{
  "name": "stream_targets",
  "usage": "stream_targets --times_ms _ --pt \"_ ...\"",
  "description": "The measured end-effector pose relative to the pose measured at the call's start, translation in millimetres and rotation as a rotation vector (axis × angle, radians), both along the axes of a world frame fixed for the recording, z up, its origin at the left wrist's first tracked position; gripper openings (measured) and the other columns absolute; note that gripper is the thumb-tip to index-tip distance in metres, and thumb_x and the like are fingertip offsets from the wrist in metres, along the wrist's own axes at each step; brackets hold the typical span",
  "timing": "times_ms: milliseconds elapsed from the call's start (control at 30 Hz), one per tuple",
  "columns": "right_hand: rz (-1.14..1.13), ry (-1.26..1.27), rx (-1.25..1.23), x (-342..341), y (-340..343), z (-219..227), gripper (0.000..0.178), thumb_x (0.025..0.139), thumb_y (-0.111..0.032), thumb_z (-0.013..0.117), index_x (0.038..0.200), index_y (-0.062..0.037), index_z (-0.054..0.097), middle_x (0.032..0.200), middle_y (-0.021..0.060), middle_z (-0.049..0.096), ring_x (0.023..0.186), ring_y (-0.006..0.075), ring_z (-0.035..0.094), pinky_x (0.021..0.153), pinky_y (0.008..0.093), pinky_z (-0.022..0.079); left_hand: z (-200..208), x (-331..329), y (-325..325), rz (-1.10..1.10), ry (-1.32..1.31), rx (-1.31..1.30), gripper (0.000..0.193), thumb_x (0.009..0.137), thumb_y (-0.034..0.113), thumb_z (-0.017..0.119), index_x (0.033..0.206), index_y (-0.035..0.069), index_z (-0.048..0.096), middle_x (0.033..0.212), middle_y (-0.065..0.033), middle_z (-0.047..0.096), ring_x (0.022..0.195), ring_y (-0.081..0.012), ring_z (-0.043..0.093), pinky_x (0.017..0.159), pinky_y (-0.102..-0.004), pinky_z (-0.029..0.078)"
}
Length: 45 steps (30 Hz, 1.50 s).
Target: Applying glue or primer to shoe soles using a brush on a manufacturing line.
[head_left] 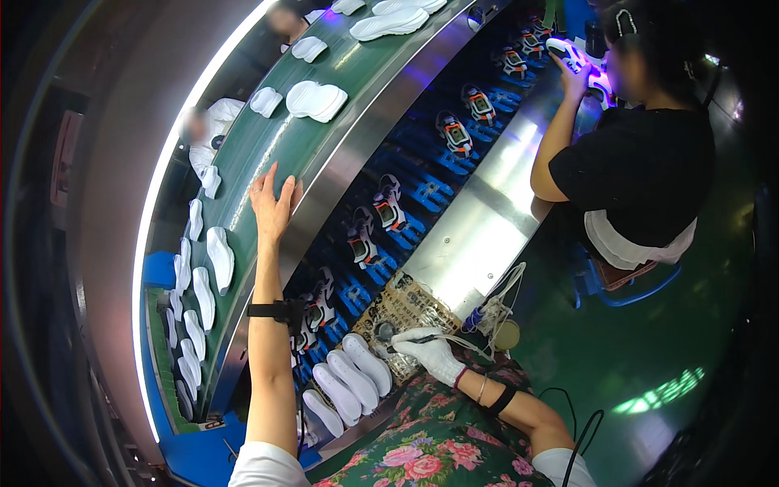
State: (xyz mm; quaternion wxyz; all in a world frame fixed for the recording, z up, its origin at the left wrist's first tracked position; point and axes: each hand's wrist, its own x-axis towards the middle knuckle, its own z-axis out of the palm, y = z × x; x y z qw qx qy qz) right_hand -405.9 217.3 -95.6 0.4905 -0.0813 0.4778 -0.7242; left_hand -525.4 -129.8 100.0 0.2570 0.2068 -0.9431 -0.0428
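Note:
My bare left hand (274, 207) reaches over the near edge of the green conveyor belt (264, 158), fingers spread, holding nothing. A stack of white shoe soles (316, 101) lies on the belt beyond it, with a single sole (219, 258) to its left. My right hand (434, 355), in a white glove, is closed around a thin stick-like tool (415, 339); its exact kind is unclear. Beside the tool is a small round dish (385, 331) on a stained, spotted work surface (414, 304). Several pale soles (350, 385) lie in a row to the left of that hand.
Shoe uppers (389, 203) sit on blue holders (430, 192) beyond a metal rail (349, 134). A metal bench top (479, 219) stretches toward a seated co-worker (633, 154), who holds a shoe under purple light. Cords and tubes (495, 312) hang right of the work surface. More people are across the belt.

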Motion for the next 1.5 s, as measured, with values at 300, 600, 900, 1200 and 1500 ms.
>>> stream_targets --times_ms 300,600,900,1200,1500 --pt "-0.047 -0.061 -0.034 6 0 2 0.021 0.085 -0.008 0.074 0.103 0.0031 0.073 0.099 0.0087 0.073 0.091 0.0127 0.068 0.085 0.025 0.054 0 8 1 -0.025 0.125 0.12 0.045 0.094 0.029 0.062 0.133 0.007 0.06 0.12 -0.0191 0.059 0.115 -0.0333 0.05 0.102 -0.0411 0.038" --pt "-0.106 -0.09 -0.082 11 -2 0 0.018 0.085 -0.01 0.075 0.101 -0.001 0.075 0.087 0.0015 0.073 0.075 0.0058 0.062 0.069 0.0203 0.05 5 11 1 0.014 0.135 0.196 0.048 0.094 0.031 0.062 0.136 0.009 0.057 0.123 -0.0169 0.059 0.119 -0.0309 0.049 0.105 -0.0396 0.037" --pt "-0.068 -0.125 -0.114 16 -13 -6 0.019 0.086 -0.011 0.075 0.102 -0.0002 0.075 0.097 0.0051 0.074 0.086 0.0101 0.067 0.08 0.0241 0.054 1 11 -10 0.03 0.198 0.29 0.047 0.094 0.031 0.065 0.136 0.011 0.058 0.125 -0.0162 0.054 0.118 -0.0292 0.048 0.103 -0.039 0.039" --pt "0.002 -0.029 -0.059 14 -12 -1 0.02 0.084 -0.011 0.075 0.102 -0.0001 0.075 0.098 0.005 0.074 0.089 0.0112 0.067 0.083 0.0255 0.053 2 4 2 0.075 0.221 0.352 0.049 0.092 0.03 0.066 0.136 0.01 0.059 0.125 -0.017 0.054 0.118 -0.0291 0.049 0.101 -0.0393 0.041" --pt "0.0 -0.016 -0.073 23 -21 -15 0.021 0.084 -0.012 0.075 0.101 -0.0002 0.075 0.099 0.0071 0.075 0.091 0.0124 0.068 0.085 0.0266 0.053 1 -1 3 0.061 0.176 0.273 0.05 0.09 0.031 0.066 0.135 0.009 0.059 0.124 -0.0187 0.058 0.12 -0.0324 0.049 0.104 -0.0421 0.038"
